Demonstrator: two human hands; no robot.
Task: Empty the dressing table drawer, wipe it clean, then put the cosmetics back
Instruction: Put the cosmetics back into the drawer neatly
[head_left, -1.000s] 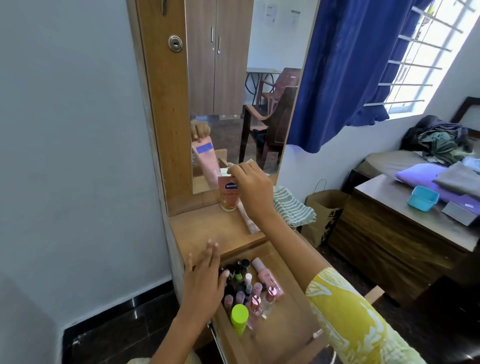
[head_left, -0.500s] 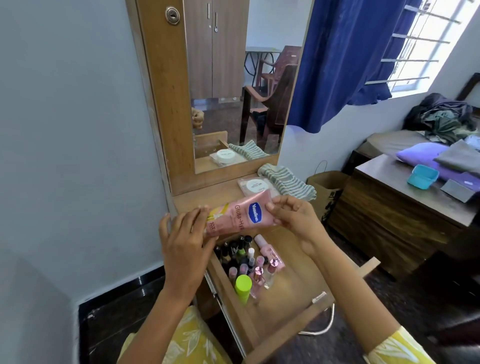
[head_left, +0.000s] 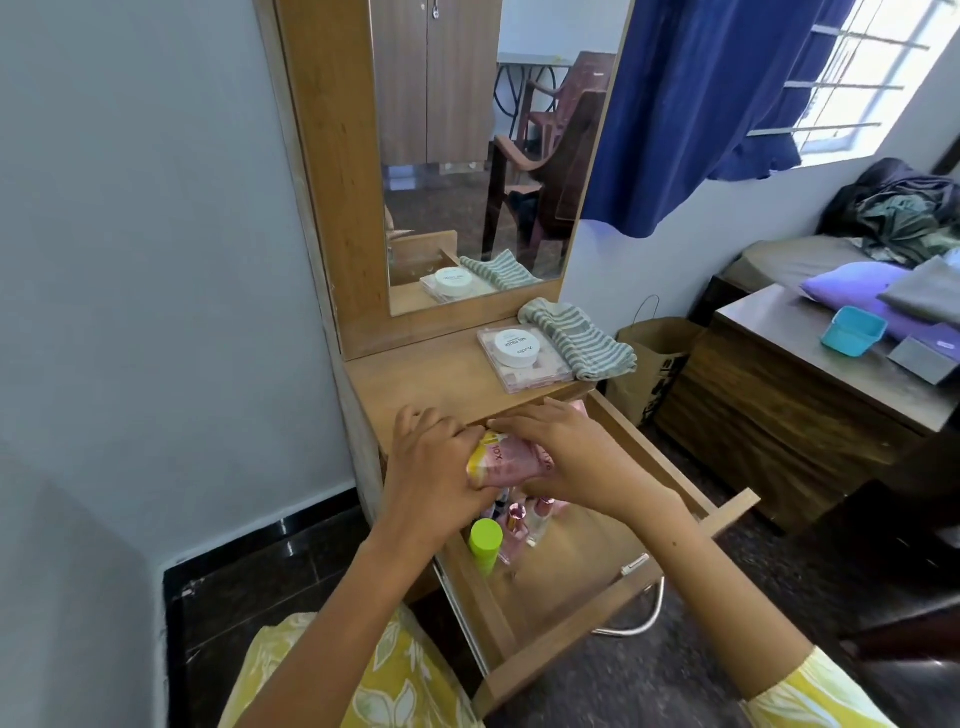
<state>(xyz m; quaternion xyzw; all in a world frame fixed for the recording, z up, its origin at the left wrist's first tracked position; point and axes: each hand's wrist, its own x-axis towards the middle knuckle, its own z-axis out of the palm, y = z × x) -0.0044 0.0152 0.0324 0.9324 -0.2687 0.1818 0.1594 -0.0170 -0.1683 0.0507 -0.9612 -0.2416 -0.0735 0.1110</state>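
Lowered: soft pink tube (head_left: 506, 465) over wooden drawer (head_left: 670, 470); left hand (head_left: 434, 462), right hand (head_left: 571, 452) fingers gripping it.

bright daylight from window (head_left: 883, 78), wide-angle edge bending, slight softness

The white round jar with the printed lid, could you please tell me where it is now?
In the head view, the white jar sits on a clear pink case on the dressing tabletop, right of centre, beside the striped cloth below the mirror.
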